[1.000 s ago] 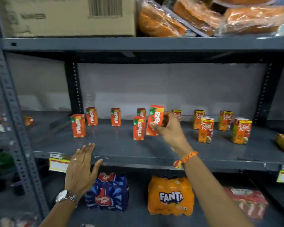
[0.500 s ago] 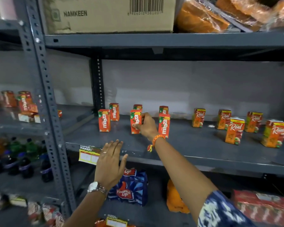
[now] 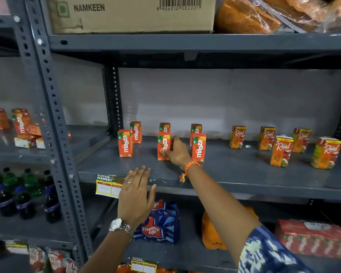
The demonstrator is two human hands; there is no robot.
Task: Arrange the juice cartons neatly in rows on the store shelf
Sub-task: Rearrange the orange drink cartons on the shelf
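Red Maaza juice cartons stand in two rows on the grey shelf (image 3: pixel 234 174). My right hand (image 3: pixel 176 151) grips the middle front Maaza carton (image 3: pixel 163 145), which stands upright on the shelf. Another front carton (image 3: pixel 125 142) stands to its left and one (image 3: pixel 198 147) to its right, with three more behind. Several orange Real cartons (image 3: pixel 281 150) stand loosely spaced on the right. My left hand (image 3: pixel 135 191) hovers flat and empty, fingers apart, over the shelf's front edge.
A slotted steel upright (image 3: pixel 53 123) divides this bay from the left bay, which holds more Maaza cartons (image 3: pixel 21 123) and dark bottles (image 3: pixel 24 200). A Namkeen box (image 3: pixel 130 14) sits overhead. Thums Up (image 3: pixel 158 223) and red packs (image 3: pixel 311 237) lie below.
My right hand carried the Maaza carton down and left from mid-air and set it on the shelf in the front row. The view swung left. My left hand stayed near the shelf edge.
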